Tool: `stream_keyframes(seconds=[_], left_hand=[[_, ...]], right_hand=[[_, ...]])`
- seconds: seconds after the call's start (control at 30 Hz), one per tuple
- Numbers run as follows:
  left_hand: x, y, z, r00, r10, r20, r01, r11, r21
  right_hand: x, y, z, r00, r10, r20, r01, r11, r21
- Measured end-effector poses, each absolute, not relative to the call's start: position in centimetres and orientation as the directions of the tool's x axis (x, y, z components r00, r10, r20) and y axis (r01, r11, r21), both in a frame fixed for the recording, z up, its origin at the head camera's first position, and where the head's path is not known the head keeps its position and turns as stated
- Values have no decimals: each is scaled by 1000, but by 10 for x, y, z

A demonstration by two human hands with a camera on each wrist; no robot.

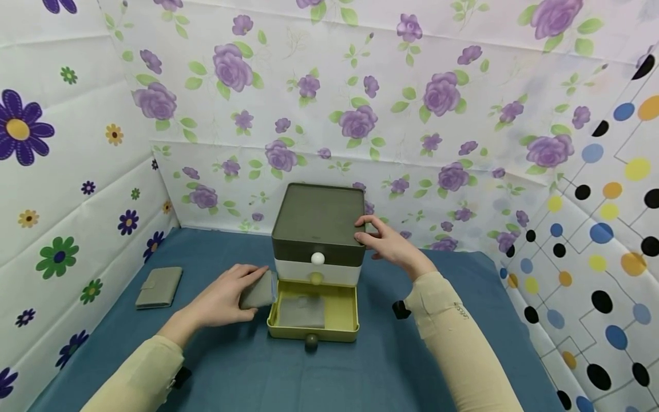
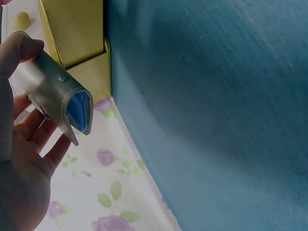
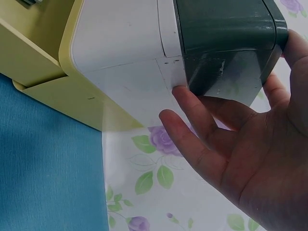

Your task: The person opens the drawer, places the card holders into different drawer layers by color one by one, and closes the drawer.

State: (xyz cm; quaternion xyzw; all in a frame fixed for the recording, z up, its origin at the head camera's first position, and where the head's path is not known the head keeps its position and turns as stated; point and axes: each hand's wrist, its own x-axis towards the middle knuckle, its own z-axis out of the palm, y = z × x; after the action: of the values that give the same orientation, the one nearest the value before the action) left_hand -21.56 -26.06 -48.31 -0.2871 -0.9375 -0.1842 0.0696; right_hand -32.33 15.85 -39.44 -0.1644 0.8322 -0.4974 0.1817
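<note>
My left hand (image 1: pixel 225 299) pinches a small grey-green wallet (image 1: pixel 259 290) between thumb and fingers, beside the left wall of the pulled-out bottom drawer (image 1: pixel 350 303). Its open end shows a blue lining in the left wrist view, where a snap button (image 2: pixel 63 78) is visible. A flat grey piece (image 1: pixel 301 312) lies inside the yellow-green drawer; its kind is unclear. My right hand (image 1: pixel 391 245) rests on the top right edge of the drawer box (image 1: pixel 319 214), thumb and index finger over the lid. Its other fingers lie along the side, one touching the white tier (image 3: pixel 139 84).
Another grey-green wallet (image 1: pixel 159 287) with a strap lies on the blue cloth (image 1: pixel 231 372) at the left. The drawer box's upper two tiers, dark green and white, are closed. Flowered sheet (image 1: pixel 329 114) stands behind, with patterned sheets at both sides.
</note>
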Motion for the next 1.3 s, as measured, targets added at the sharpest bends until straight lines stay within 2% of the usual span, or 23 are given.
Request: stream_keyframes(seconds=[0.77, 1.3], left_hand=[[-217, -245, -476, -765, 599, 236, 644, 718, 263], [-214, -221, -471, -681, 678, 277, 731, 648, 214]], right_hand=[[-326, 159, -397, -877, -461, -137, -103, 458, -883], [-323, 159, -394, -874, -469, -131, -108, 449, -887]])
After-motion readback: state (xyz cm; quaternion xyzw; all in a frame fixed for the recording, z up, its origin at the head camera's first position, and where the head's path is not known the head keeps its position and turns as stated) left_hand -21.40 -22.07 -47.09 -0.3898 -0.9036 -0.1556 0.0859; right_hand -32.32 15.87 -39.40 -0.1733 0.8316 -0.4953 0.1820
